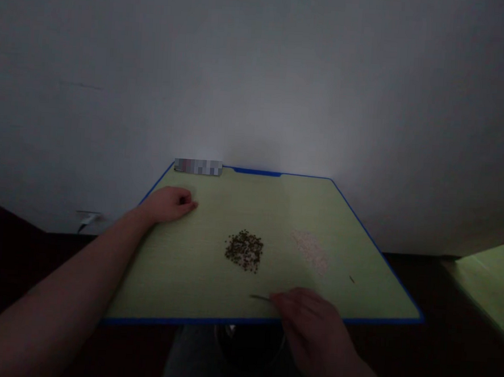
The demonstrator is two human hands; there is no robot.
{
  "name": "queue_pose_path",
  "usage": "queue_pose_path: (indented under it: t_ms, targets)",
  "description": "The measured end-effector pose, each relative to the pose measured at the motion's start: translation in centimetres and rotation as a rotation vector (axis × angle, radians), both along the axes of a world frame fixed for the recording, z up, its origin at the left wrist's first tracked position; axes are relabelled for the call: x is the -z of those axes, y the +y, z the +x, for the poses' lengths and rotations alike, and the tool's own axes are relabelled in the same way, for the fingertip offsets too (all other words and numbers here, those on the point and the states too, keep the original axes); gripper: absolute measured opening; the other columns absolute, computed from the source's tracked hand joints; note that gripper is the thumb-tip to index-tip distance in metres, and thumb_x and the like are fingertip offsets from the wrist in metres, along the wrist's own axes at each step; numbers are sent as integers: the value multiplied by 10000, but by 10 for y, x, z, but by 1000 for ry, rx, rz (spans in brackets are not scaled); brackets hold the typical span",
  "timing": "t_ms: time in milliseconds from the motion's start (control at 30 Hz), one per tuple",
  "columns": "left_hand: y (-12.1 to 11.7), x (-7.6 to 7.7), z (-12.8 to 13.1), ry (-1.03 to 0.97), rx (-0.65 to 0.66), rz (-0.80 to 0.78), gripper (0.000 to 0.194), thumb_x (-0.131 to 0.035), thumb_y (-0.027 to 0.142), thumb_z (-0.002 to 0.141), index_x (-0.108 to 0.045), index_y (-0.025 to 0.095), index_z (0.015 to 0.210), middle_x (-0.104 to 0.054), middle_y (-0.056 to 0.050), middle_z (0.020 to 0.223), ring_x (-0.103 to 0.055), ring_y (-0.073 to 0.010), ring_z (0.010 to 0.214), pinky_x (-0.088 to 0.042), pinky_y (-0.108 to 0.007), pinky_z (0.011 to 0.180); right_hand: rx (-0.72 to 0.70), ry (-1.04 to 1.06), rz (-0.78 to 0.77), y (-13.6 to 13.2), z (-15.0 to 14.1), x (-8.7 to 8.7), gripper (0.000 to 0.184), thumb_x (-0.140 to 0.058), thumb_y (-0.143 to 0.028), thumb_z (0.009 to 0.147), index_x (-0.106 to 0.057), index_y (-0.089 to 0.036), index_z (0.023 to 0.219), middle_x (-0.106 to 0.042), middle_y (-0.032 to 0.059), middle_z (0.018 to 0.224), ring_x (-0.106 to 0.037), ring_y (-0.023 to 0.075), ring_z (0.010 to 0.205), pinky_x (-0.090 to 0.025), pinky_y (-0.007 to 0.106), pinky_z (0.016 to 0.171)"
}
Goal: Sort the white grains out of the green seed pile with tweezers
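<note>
Nearest the camera, the right forearm (pixel 362 371) enters at the bottom of the view and ends in the right hand (pixel 312 323), low over the near edge of the table. Its fingers are closed on a thin, dark stick-like tool (pixel 260 297) – the tip points left, above the tabletop near that edge. Just beyond the tip lies a loose pile of small dark pieces (pixel 243 249), with some pale bits mixed in and strays around its rim. Right of that pile, and apart from it, a patch of small pale grains (pixel 312 252) spreads out at a slant; farther right lies a small, thin brown piece (pixel 352 279).

Left of the dark pile, the left hand (pixel 172 203) rests on the table with its fingers curled inward – whether it grasps anything, I cannot tell. Behind it, at the far left corner, sits a flat object (pixel 198 167) with its face blurred out. All of these lie on or over the pale green table (pixel 178 275), edged in blue. Below its near edge is a dark round container (pixel 248 347), its contents too dim to read. A grey wall (pixel 259 75) rises behind, and another pale green surface (pixel 492 277) shows at far right
</note>
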State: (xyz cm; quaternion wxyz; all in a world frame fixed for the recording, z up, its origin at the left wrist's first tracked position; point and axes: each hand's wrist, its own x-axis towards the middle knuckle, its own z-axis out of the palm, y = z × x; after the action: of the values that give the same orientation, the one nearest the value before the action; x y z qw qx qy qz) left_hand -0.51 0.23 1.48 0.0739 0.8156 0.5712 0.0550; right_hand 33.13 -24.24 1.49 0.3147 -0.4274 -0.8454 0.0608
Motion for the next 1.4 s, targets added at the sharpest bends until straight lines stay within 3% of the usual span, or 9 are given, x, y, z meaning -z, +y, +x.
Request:
queue_pose_path:
  t_ms: [67, 133, 333, 667, 1000, 1400]
  targets:
    - [0, 0, 0, -5, 0, 4, 379, -451, 536, 799, -534, 200, 646, -562, -24, 624, -483, -150, 601, -312, -291, 592, -9, -128, 191, -2, -5, 5, 353, -414, -53, 892, -646, -145, 1142, -756, 78, 994, -688, 187, 859, -565, 327, 774]
    - [-1, 0, 1, -13, 5, 5, 376, -451, 533, 800, -523, 200, 642, -557, -22, 616, -479, -148, 597, -308, -290, 587, 3, -238, 247, -4, -12, 10, 344, -438, -47, 884, -643, -150, 1141, -756, 72, 1017, -681, 193, 883, -554, 332, 793]
    - [-2, -2, 2, -3, 4, 7, 377, -446, 533, 804, -522, 198, 649, -563, -25, 620, -483, -148, 599, -312, -290, 592, 68, -332, 261, -5, -27, 17, 372, -470, -56, 836, -629, -108, 1168, -745, 110, 1047, -667, 226, 906, -541, 366, 794]
    - [-1, -2, 0, -6, 8, 4, 374, -446, 531, 807, -536, 201, 655, -570, -20, 617, -494, -149, 610, -317, -286, 592, 224, -363, 310, -2, 3, 20, 480, -426, 16, 711, -660, -123, 1107, -758, 89, 1005, -683, 223, 854, -562, 362, 756]
    - [0, -2, 0, 2, 13, 1, 385, -444, 539, 802, -534, 199, 645, -578, -26, 624, -494, -149, 603, -316, -284, 585, 141, -293, 283, -2, -10, 22, 465, -436, 5, 742, -642, -125, 1138, -750, 85, 1040, -676, 216, 891, -555, 359, 805]
    - [1, -1, 0, 3, 6, 2, 375, -448, 532, 806, -535, 202, 650, -575, -25, 622, -494, -149, 596, -315, -292, 589, 141, -269, 289, 9, -18, 20, 433, -460, 8, 746, -653, -98, 1119, -758, 105, 994, -680, 226, 863, -556, 366, 766]
